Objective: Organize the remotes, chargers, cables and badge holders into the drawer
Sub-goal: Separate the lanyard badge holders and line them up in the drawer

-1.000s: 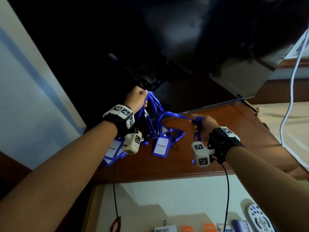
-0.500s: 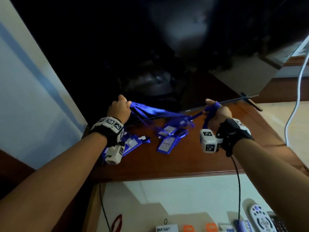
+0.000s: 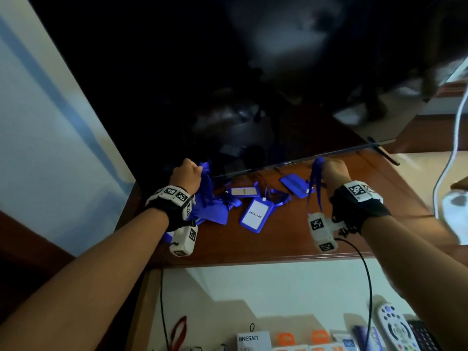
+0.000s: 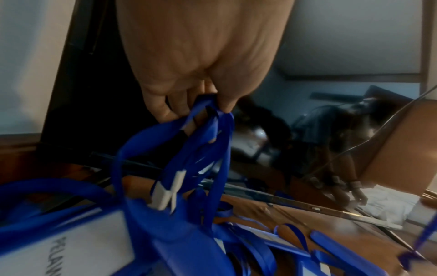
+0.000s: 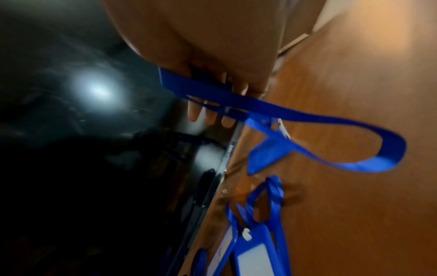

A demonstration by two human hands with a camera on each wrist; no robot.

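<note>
Left fingers [image 4: 163, 110]: curled round bunched blue ribbon lanyards [image 4: 203, 142].
Right fingers [image 5: 201, 115]: clamped on one blue lanyard strap [image 5: 307, 119].
Change: hands now well apart; single strap pulled free of bundle.
Meaning: untangling apparently progressing; blue plastic badge holders [image 3: 255, 215] undrawered, on brown wooden desk [image 3: 278, 244].
Room: dark television screen [image 3: 228, 84] behind; white open drawer [image 3: 278, 295] below.

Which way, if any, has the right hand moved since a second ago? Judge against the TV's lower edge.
Yes. The right hand moved away from the person: earlier short of the TV's lower edge, now level with it, gripping a lanyard.
</note>
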